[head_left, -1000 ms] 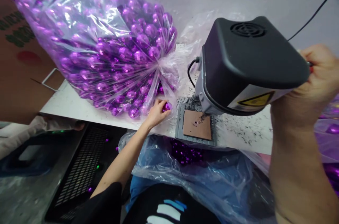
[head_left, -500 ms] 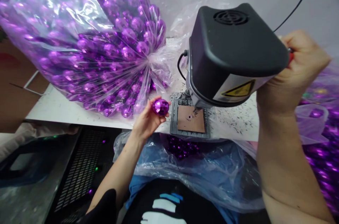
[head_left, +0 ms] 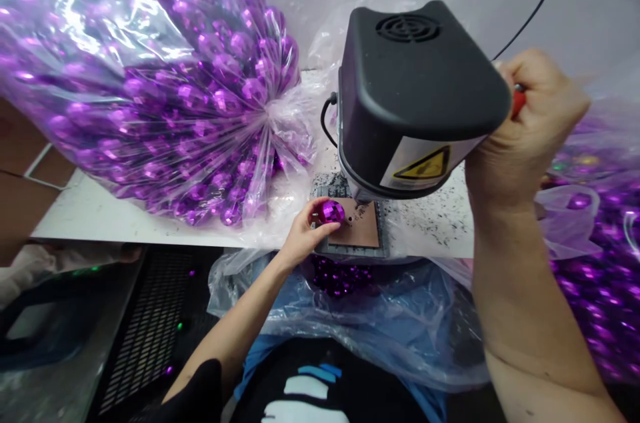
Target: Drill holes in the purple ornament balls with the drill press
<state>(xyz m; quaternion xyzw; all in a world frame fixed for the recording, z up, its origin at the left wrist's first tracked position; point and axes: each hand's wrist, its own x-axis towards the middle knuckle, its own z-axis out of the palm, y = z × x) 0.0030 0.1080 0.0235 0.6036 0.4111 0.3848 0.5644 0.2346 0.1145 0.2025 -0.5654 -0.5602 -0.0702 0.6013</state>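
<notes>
Between the thumb and fingers of my left hand (head_left: 306,235) is a shiny purple faceted ball (head_left: 333,211). It is over the left part of a brown square plate (head_left: 361,231) with a small dark hole, set on a grey base (head_left: 325,251). Above the plate leans a black bench press machine (head_left: 420,76) with a round vent and a yellow warning label (head_left: 423,164). My right hand (head_left: 533,119) is wrapped round a red-ended handle (head_left: 519,101) on the machine's right side; most of that handle is hidden by the fingers.
A big clear bag (head_left: 200,96) of purple balls lies on the white table (head_left: 120,216) at left. More purple balls (head_left: 610,283) in plastic are at right. Dark scraps litter the tabletop, and clear plastic (head_left: 400,336) covers my lap. Another person's sleeve (head_left: 30,269) shows at far left.
My left hand has moved right with the ball, from beside the base to over the brown plate. The view has shifted slightly; my right hand stays on the handle.
</notes>
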